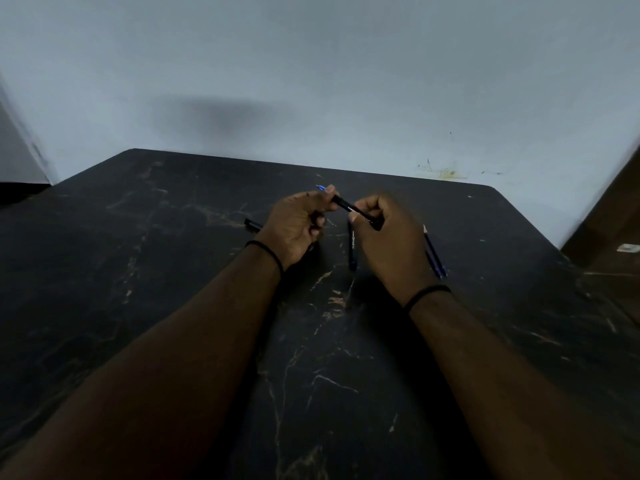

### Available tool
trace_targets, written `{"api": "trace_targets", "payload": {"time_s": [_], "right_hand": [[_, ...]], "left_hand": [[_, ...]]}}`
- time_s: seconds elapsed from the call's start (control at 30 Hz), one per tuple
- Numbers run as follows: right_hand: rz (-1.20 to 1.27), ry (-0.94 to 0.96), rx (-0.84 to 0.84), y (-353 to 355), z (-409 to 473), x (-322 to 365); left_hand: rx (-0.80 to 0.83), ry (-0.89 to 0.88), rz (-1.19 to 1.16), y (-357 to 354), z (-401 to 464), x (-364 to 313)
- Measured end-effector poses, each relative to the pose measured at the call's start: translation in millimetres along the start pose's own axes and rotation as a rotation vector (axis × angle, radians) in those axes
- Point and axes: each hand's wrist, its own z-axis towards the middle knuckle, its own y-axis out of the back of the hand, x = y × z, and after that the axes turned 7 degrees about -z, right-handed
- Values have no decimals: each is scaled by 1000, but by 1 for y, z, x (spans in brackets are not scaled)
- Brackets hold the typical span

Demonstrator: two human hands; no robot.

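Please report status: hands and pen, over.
Left hand and right hand both grip pen. Held above table. Spare pen lies beneath, not blocking.

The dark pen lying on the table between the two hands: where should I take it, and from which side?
Pinch the dark pen at mid-barrel, coming down from above. It lies flat on the table, running nearly away from the person, so thumb and finger probably fit best on its left and right sides. The left hand and right hand hold a second pen.

Over the table (138,271), a pen (343,203) between left hand (294,226) and right hand (388,244); second pen (352,251) beneath, paired pens (434,256) right, another pen (252,225) left.
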Motion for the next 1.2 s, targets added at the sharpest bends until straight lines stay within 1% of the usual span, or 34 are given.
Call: {"api": "trace_targets", "payload": {"time_s": [0.07,0.17,0.2,0.23,0.33,0.4,0.47,0.63,0.77,0.9,1.03,1.1,1.13,1.2], "right_hand": [[14,-68,44,2,5,-2],[309,-271,217,5,7,-2],[355,-305,239,5,7,-2],[324,-297,232,4,6,-3],[61,-115,92,-1,4,-5],[-5,-9,18,-2,3,-4],[-45,46,-16,-4,3,-6],[-22,5,6,-6,3,-10],[-26,-25,26,-5,7,-6],[80,-77,64,-2,8,-2],[245,-123,123,1,8,0],[280,-125,107,0,7,1],[280,-127,85,-1,6,1],[248,-139,39,-3,5,0]], "left_hand": [[21,-5,4,0,-1,0],[38,-4,7,0,-3,-1],[44,-4,11,-1,-4,-2],[50,-2,16,-1,-5,-2],[52,5,36,-2,-6,-2],[40,10,48,-4,-6,-3],[29,13,55,-4,-6,-4],[7,7,47,-2,-5,-2],[33,-9,4,-2,-5,-3],[56,-13,-25,-3,-7,-4],[83,-33,-57,-1,-8,-5],[83,-64,8,-1,-9,-5],[59,-92,82,-2,-10,-4],[-54,-224,290,-6,-12,-1]]}}
